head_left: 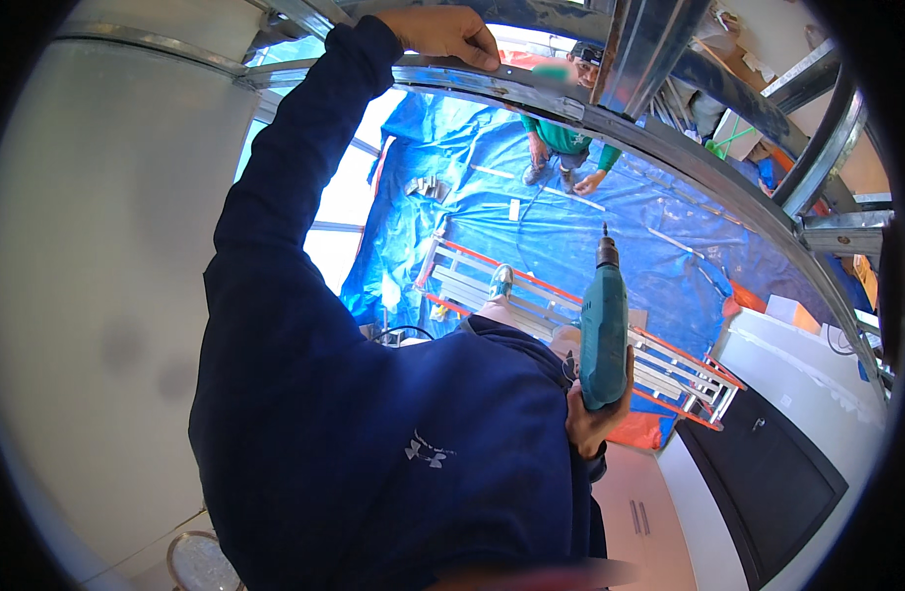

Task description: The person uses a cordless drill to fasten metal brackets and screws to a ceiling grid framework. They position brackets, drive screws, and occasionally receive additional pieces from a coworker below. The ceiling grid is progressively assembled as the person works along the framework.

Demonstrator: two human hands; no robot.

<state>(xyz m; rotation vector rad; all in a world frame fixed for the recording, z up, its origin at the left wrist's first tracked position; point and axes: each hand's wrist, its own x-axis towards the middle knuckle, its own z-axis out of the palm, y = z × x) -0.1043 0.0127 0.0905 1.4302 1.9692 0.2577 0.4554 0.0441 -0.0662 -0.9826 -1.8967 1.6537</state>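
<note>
My left hand (444, 37) is raised to the top of the view, its fingers closed on a grey metal rail (531, 89) of the overhead frame. Low and right of centre, my right hand (596, 419) grips a teal power drill (603, 330) by its body, with the bit pointing up the picture, below the rail and clear of it. A dark blue sleeve covers my left arm.
A co-worker in green (551, 138) is below on blue tarpaulin (452, 138) with strips and short metal pieces. A red-edged ladder platform (669, 360) lies under me, my foot on it. A white wall (107, 276) is left; a dark door (758, 473) is right.
</note>
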